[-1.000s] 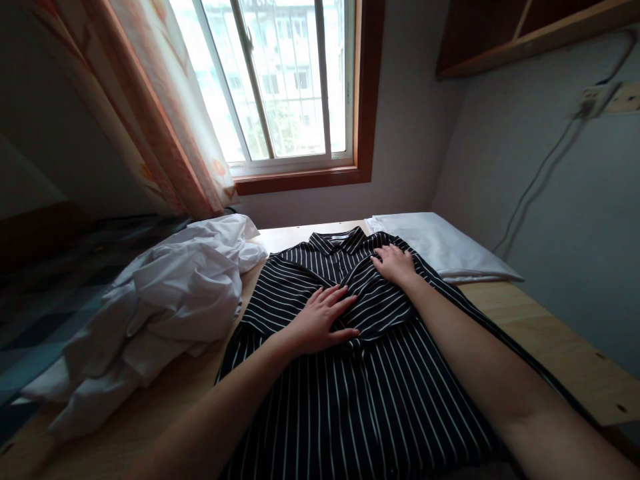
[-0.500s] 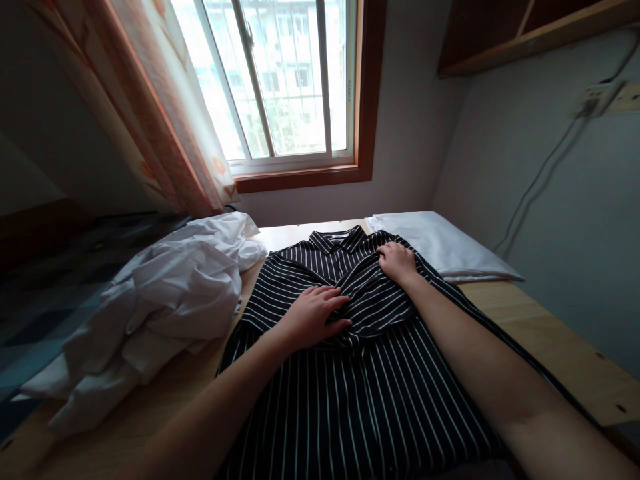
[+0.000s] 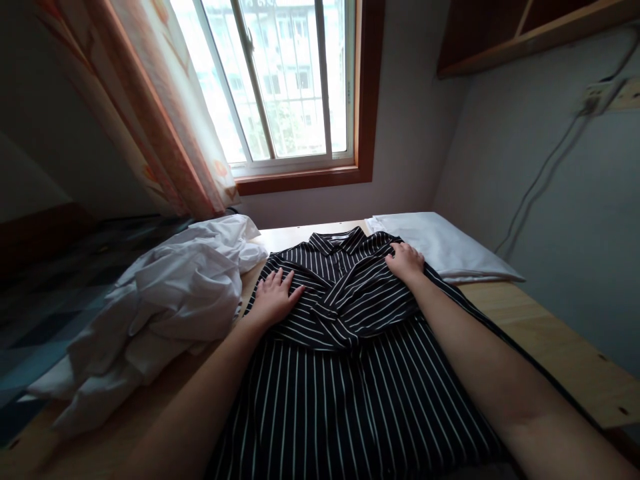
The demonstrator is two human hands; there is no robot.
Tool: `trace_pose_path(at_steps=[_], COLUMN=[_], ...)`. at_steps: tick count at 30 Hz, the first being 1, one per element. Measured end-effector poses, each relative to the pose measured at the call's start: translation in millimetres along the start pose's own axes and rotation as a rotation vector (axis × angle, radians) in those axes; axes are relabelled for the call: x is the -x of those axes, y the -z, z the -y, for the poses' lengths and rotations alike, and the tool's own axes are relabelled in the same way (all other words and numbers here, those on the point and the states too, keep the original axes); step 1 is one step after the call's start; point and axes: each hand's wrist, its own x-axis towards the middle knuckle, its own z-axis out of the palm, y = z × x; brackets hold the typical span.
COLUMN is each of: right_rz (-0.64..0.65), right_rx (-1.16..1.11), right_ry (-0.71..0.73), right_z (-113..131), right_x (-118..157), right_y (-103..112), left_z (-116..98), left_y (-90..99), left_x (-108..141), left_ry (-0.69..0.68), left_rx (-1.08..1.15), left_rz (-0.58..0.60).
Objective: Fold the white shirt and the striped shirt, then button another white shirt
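Head view showed the shirt (image 3: pixel 345 370) lengthwise, collar (image 3: pixel 323 245) farthest, left hand (image 3: pixel 274 297) and right hand (image 3: pixel 406 261) resting on opposite sides, each grip open.

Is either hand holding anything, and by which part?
The left hand holds nothing; it lies open on the black striped shirt. The right hand rests near the shirt's shoulder; whether it grips fabric cannot be told.

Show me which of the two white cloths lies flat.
The smooth white cloth, beyond the right hand: it lies flat, whereas the crumpled white cloth, left of the black striped shirt, is heaped in loose folds.
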Motion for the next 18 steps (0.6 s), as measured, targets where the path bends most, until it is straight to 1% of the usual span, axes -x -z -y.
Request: trace_pose_path(at_steps=[1, 3, 8, 11, 13, 15, 16, 18], right_rz=[0.004, 0.008, 0.019, 0.039, 0.058, 0.083, 0.1, 0.137], right_rx=[0.012, 0.037, 0.082, 0.086, 0.076, 0.067, 0.064, 0.056], right_ry=[0.003, 0.007, 0.073, 0.077, 0.047, 0.01, -0.003, -0.002], right_z=[0.8, 2.9, 8.6, 8.5, 6.0, 2.4, 0.7, -1.9], right_x=[0.8, 2.9, 6.8, 3.8, -2.1, -11.4, -17.2, -31.0], right_y=[-0.1, -0.2, 1.9, 4.3, 6.3, 8.4, 9.4, 11.1], left_z=[1.1, 0.6, -3.3, -2.2, -0.2, 2.5, 4.2, 7.9], left_y=[-1.5, -2.6, -0.5, 7.0, 16.8, 29.2, 35.3, 45.3], left_x=[-1.5, -2.4, 1.5, -3.0, -13.9, -31.4, -42.0, -65.1], left_ry=[0.003, 0.003, -0.003, -0.004, 0.006, 0.023, 0.031, 0.03], left_rx=[0.001, 0.001, -0.01, -0.036, -0.054, -0.091, -0.12, -0.142], left_rz=[0.034, 0.054, 0.044, 0.007, -0.05, -0.096, -0.098, -0.029])
